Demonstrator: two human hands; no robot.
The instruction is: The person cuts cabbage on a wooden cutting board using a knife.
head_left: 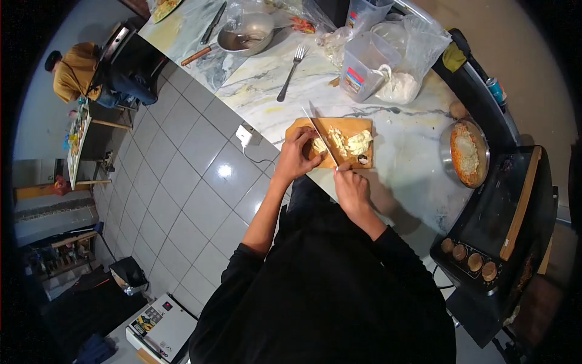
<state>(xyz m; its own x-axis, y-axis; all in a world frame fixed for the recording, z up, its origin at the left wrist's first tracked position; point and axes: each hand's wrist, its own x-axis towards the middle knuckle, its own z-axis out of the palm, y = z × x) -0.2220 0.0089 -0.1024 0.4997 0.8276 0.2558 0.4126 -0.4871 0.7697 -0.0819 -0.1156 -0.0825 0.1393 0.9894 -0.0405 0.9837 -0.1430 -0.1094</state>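
Note:
A wooden cutting board (297,129) lies at the counter's near edge with pale chopped food (359,143) on it, in a heap at the right and smaller bits in the middle. My right hand (353,189) is closed round the handle of a knife (324,138), whose blade slants up and left across the board. On the board's left side, my left hand (297,153) curls its fingers over a pale piece of the same food (319,145), close beside the blade. A small dark and white round item (363,159) sits at the board's lower right corner.
A fork (293,73), a metal pan (246,36) and another knife (213,23) lie farther back on the marble counter. Plastic containers (367,64) and a bag of white stuff (400,87) stand behind the board. At right are a bowl of grated food (465,155) and a black oven (485,212). A person (79,73) is at far left.

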